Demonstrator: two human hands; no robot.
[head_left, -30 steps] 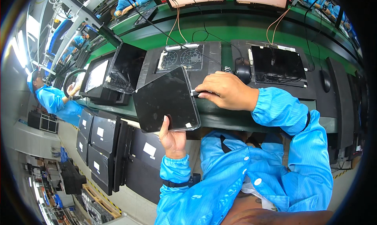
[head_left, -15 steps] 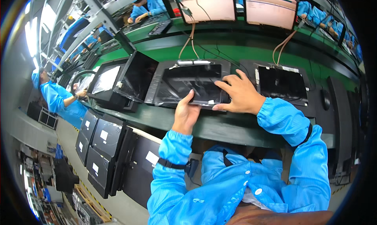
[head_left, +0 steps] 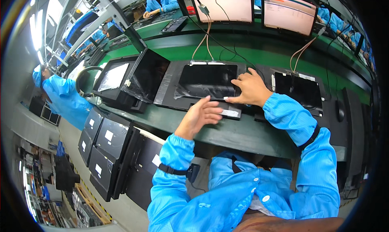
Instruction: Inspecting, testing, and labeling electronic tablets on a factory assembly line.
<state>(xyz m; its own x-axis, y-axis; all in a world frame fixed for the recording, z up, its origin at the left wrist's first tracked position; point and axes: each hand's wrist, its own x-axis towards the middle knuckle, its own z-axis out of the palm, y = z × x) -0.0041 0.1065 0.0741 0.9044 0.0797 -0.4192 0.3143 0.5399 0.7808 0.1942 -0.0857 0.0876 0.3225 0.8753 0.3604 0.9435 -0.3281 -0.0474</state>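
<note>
A black flat display panel (head_left: 207, 80) with clear film along its lower edge lies on a dark grey pad (head_left: 165, 86) on the bench. My right hand (head_left: 252, 88) is at the panel's right side, thumb by its lower right corner and bent fingers by its right edge, spread apart. Below the panel's front edge hovers my left hand (head_left: 199, 118), fingers stretched and holding nothing. A strip with a white label (head_left: 230, 113) shows at the pad's front edge. Farther right, a second dark panel (head_left: 298, 90) lies on another pad.
Left of the pad, a dark screen (head_left: 146, 76) leans beside an open black tray (head_left: 114, 78). Stacked black panels (head_left: 110, 139) stand below the bench at left. Cables (head_left: 207, 37) hang from monitors (head_left: 225, 5) behind. A mouse (head_left: 340, 110) lies at right; a co-worker (head_left: 65, 94) stands far left.
My left hand has let go of the panel's front edge and opened. The panel has shifted away from me and now sits straighter on the pad. My right hand stays at its right side.
</note>
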